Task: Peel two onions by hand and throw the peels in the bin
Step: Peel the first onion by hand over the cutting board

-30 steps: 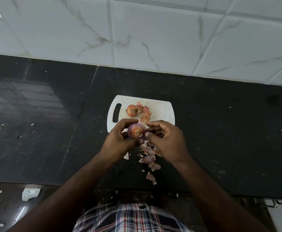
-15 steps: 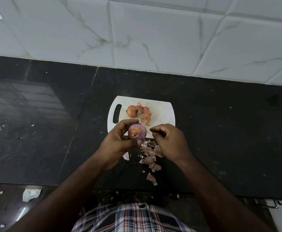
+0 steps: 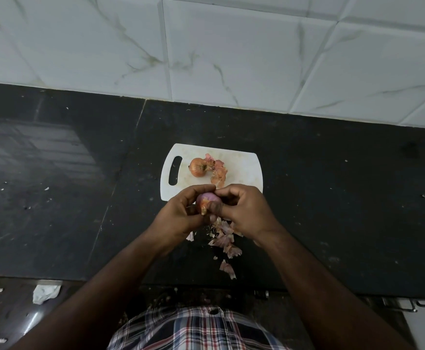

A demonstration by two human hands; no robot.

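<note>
I'm seeing the right hand [image 3: 246,210], apart from it half a second ago, now closing back in, thumb and fingertips pinching the purple onion [image 3: 207,199]. The left hand [image 3: 181,213] is cupping that onion from the left, fingers curled round it, just above the white cutting board's [image 3: 241,170] near edge. The second onion [image 3: 198,168] is lying on the board, with peels [image 3: 225,238] scattered on the dark counter [image 3: 345,198] below the hands.
</note>
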